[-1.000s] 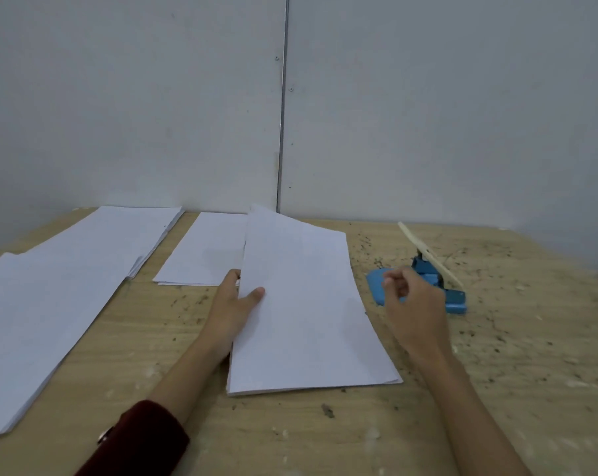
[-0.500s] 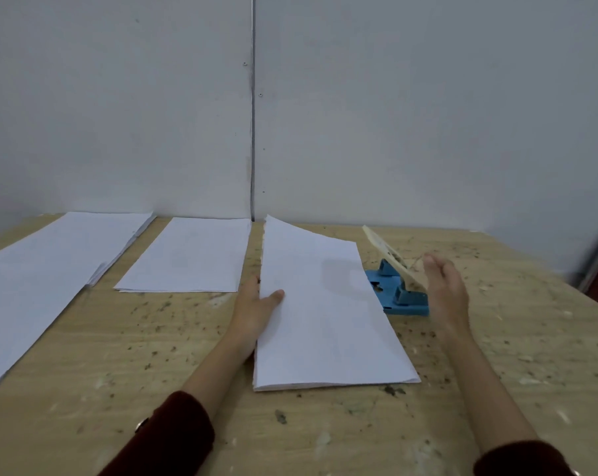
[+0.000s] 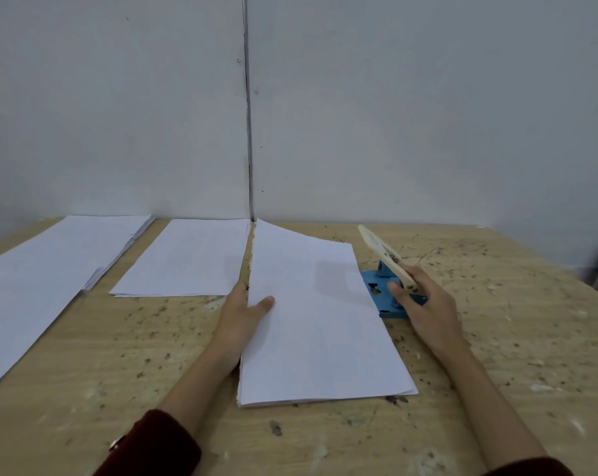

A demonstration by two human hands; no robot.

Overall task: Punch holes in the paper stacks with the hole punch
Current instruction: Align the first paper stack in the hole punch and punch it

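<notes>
A white paper stack (image 3: 319,324) lies lengthwise in the middle of the wooden table (image 3: 125,355). My left hand (image 3: 240,316) holds its left edge, thumb on top and the fingers along and under the edge. The hole punch (image 3: 376,286) has a blue base and a raised cream lever, and it stands against the stack's right edge. My right hand (image 3: 426,305) grips the near end of the punch, with the lever's end between thumb and fingers. The stack's far left corner lifts slightly.
A second white stack (image 3: 187,259) lies left of the held one. A long spread of paper (image 3: 40,280) covers the far left of the table. A grey wall stands close behind. Dark specks are scattered across the wood.
My right hand has moved from beside the punch onto its near end and taken hold of it. My left hand keeps its hold on the stack's edge.
</notes>
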